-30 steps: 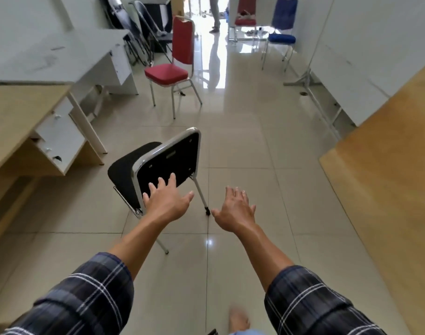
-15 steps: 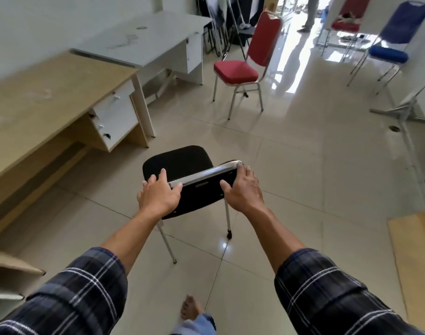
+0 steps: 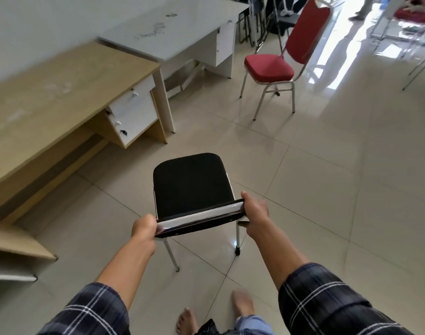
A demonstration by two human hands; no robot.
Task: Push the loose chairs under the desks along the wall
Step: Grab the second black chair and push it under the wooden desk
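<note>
Now the black chair (image 3: 192,184) stands on the tiled floor (image 3: 327,177), in the open part of the room and directly in front of the person, with its seat pointing away from them. Both hands hold the shiny top edge of its backrest. The left hand (image 3: 143,228) grips the left end, with its fingers (image 3: 149,220) curled closed around the edge. The right hand (image 3: 255,213) grips the right end in the same way, fingers wrapped over the top and the thumb below. Two thin metal legs of the chair go down to the tiles under the hands. The chair is not under any table. The wooden table (image 3: 49,93) is at the left along the wall, near the chair but clearly apart from it, and it has white drawers (image 3: 134,112) under its right end. Behind it, against the same wall, stands a white table (image 3: 177,30). A red chair (image 3: 269,67) stands loose on the floor to the right of the white table. The person wears checked sleeves (image 3: 327,305), and bare feet (image 3: 186,321) show at the bottom edge.
</note>
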